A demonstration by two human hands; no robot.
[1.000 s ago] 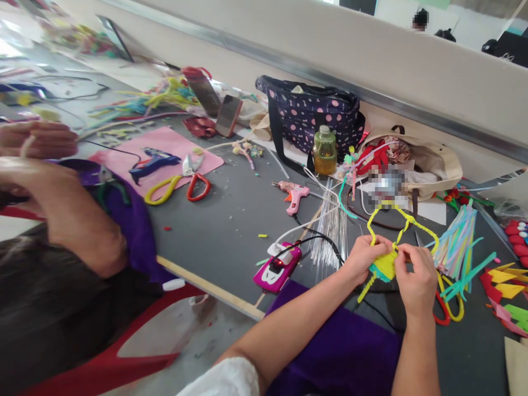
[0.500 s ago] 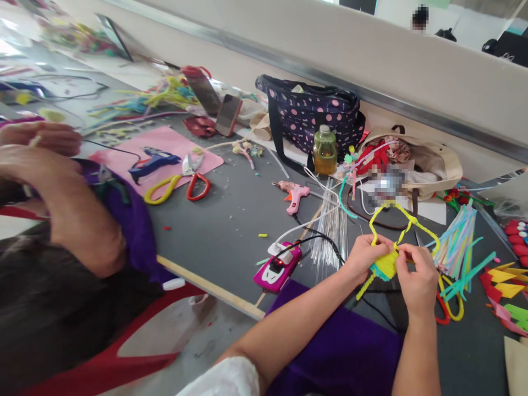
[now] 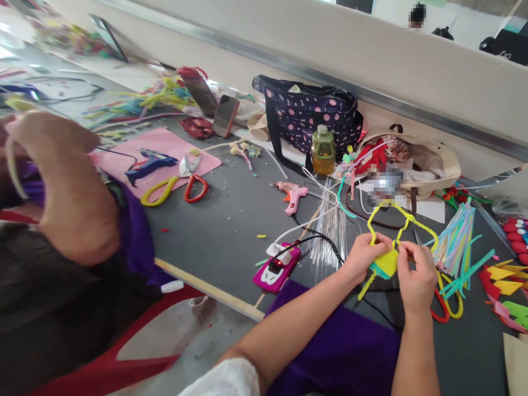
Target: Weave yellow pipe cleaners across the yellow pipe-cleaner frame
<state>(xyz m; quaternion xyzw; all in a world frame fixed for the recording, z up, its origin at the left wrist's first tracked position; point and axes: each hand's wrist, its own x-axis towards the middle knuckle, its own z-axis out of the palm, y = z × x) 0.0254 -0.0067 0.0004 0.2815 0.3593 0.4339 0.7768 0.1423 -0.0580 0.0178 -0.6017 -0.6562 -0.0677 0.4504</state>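
Note:
A yellow and teal pipe-cleaner piece point(image 3: 386, 265) with long yellow loops is held between my hands above the grey table. My left hand point(image 3: 367, 254) grips its upper left side with fingers closed. At the right, my right hand point(image 3: 418, 267) pinches the piece by its upper right edge, near the base of the loops. A short yellow stem hangs below the piece. Behind my right hand lie red and yellow-handled scissors point(image 3: 456, 308), partly hidden. A bundle of pastel pipe cleaners point(image 3: 456, 242) is to the right, and silver wires point(image 3: 333, 236) lie to the left.
A pink power strip point(image 3: 277, 268) and pink glue gun point(image 3: 293, 198) with cords lie left of my hands. Behind stand a bottle point(image 3: 323, 151), a dark bag point(image 3: 313, 115) and a beige bag point(image 3: 447, 165). Another person's arm point(image 3: 76, 187) is at the far left.
The other person's hand and forearm have moved and are blurred. My hands keep hold of the yellow piece, nearly unmoved. The view has shifted slightly.

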